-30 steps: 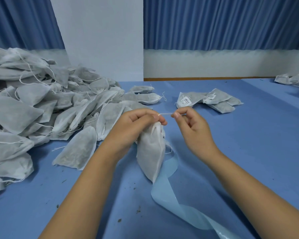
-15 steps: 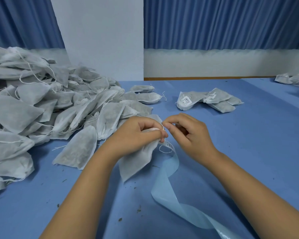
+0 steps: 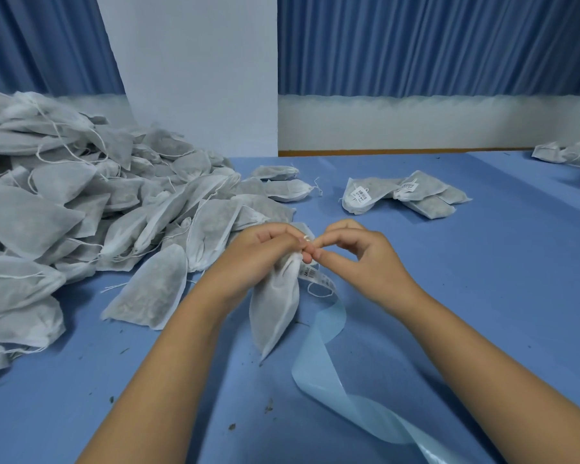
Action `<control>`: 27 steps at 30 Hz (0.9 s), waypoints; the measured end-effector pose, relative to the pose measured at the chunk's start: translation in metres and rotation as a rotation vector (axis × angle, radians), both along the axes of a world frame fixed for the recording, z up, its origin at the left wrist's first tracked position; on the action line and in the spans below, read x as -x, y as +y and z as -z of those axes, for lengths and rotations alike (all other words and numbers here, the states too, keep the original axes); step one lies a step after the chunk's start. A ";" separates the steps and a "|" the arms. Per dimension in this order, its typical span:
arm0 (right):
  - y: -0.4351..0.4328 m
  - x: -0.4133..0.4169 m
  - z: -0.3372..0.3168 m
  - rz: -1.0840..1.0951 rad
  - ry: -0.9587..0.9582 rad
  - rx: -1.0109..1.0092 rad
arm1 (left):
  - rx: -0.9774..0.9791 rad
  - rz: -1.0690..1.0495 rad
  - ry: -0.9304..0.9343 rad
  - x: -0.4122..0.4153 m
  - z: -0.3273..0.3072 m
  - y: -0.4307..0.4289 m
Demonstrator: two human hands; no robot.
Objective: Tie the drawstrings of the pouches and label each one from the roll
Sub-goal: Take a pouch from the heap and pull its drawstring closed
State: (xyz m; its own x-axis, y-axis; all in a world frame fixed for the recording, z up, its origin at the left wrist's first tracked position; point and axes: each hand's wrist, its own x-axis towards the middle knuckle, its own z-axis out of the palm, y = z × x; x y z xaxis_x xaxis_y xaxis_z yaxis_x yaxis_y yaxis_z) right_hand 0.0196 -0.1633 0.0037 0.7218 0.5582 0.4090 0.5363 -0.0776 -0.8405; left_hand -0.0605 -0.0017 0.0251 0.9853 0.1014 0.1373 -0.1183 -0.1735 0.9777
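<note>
A white fabric pouch (image 3: 273, 313) hangs upright over the blue table, gathered at its neck. My left hand (image 3: 262, 254) grips that neck. Right beside it, my right hand (image 3: 355, 251) pinches the pouch's thin white drawstring (image 3: 306, 238) with fingertips touching the left hand. A loop of string (image 3: 319, 289) dangles under the right hand. A pale blue label strip (image 3: 329, 333) curls from behind the pouch toward the near right edge; printed labels (image 3: 315, 274) show on it just below my fingers.
A big heap of unlabelled pouches (image 3: 81, 209) fills the left side of the blue table (image 3: 482, 296). A small group of labelled pouches (image 3: 402, 195) lies at centre right, more at the far right (image 3: 570, 155). Dark crumbs dot the table near me.
The hands first pulled the string taut between them, then came together at the pouch neck. The pouch swung left and now hangs straight down again.
</note>
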 end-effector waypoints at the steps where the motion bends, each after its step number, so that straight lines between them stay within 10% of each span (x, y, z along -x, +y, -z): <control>1: 0.000 0.000 0.000 -0.018 0.016 -0.008 | 0.005 0.000 -0.002 0.000 0.000 0.000; 27: 0.003 0.001 0.006 0.028 -0.024 -0.088 | -0.180 -0.248 -0.020 -0.009 0.008 0.001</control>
State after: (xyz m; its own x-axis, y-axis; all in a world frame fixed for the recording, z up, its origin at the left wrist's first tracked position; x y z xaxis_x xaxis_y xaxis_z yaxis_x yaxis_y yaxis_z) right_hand 0.0187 -0.1607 -0.0026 0.7259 0.4992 0.4731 0.5554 -0.0196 -0.8314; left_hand -0.0513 -0.0010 0.0172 0.9306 0.3106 0.1937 -0.0695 -0.3697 0.9265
